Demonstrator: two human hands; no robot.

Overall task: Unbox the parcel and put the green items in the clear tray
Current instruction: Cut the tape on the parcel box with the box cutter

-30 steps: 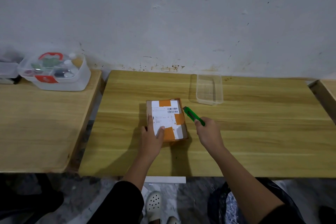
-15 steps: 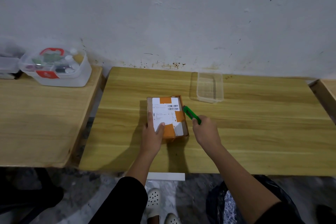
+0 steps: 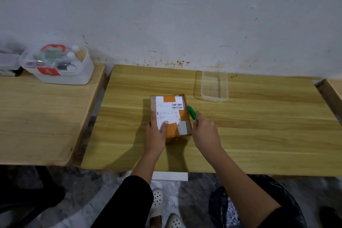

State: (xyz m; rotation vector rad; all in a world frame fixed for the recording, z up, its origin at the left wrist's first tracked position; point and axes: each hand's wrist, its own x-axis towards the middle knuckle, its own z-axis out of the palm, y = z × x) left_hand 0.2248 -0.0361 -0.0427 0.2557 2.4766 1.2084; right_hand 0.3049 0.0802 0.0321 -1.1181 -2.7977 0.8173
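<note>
The parcel lies sealed in the middle of the counter, taped in orange with a white label on top. The left hand lies over its near left corner, thumb flat on the label and a finger stretched along the left edge, pressing it down. The right hand grips a green cutter, whose tip sits against the parcel's right side. The clear tray stands near the counter's back edge, just right of the parcel, with nothing in it. The step in hand looks like slitting the tape. The next move probably calls for a shallow, steady cut along the seam, away from the pressing hand, so the contents are not scored.
</note>
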